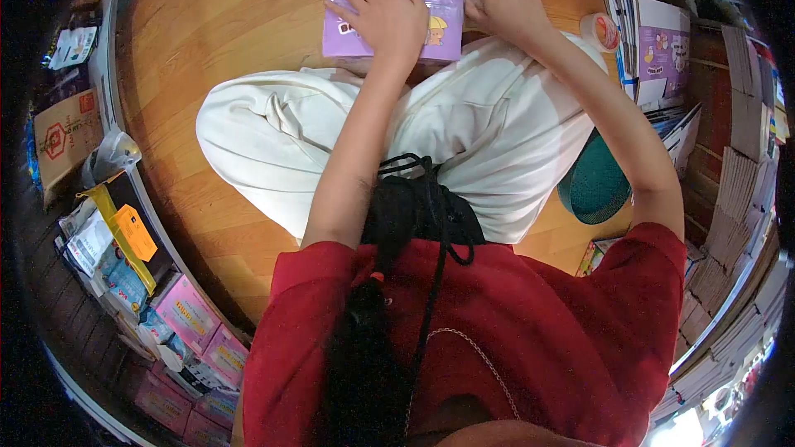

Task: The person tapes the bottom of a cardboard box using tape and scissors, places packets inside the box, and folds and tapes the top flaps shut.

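Box [445,4]: sitting on the floor [257,16], just ahead of the folded legs [265,124].
Left hand [383,12]: lying flat and open, pressing across the box's top.
Right hand [509,12]: curling closed beside the box's right edge; whether it's gripping anything, I can't quite tell.
Tape [608,32]: resting near the right knee.

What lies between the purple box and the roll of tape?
In the head view, the person's right hand lies between the purple box and the roll of tape, with some wooden floor beyond its wrist.
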The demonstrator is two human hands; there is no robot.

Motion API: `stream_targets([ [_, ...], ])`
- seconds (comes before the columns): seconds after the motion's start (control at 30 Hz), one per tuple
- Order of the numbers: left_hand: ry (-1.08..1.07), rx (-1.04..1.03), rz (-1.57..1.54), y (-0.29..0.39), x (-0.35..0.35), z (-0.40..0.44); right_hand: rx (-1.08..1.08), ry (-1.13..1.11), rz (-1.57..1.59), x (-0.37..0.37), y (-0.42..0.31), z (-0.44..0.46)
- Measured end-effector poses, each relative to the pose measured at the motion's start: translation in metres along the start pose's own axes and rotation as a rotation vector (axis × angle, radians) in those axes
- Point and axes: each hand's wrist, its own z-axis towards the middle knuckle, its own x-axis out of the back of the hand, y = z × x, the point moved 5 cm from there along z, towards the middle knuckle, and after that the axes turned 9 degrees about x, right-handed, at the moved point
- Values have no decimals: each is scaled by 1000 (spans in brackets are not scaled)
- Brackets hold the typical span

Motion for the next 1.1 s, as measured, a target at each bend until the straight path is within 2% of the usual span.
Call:
stream_targets([
  [0.13,-34,-181,29,-10,-11,25,-15,-12,98,-8,4,-1],
  [0.2,6,-299,124,-16,-13,43,-67,-104,282,-6,3,1],
  [0.33,-273,-309,208,-19,-14,82,-136,-152,556,-5,-16,4],
  [0.43,-363,-427,133,-24,-14,101,-112,-111,646,-11,-38,10],
  [0.47,-391,-473,143,-25,-12,105,-149,-153,695,-13,-44,11],
  [0.57,-429,-548,152,-28,-13,114,-207,-96,771,-20,-62,13],
  [0.8,-411,-580,111,-34,-19,116,-278,-67,730,-10,-70,8],
  [0.9,-435,-591,142,-33,-17,118,-246,-132,707,-7,-72,9],
  [1.1,-475,-644,137,-31,-15,120,-313,-27,789,-11,-79,9],
])
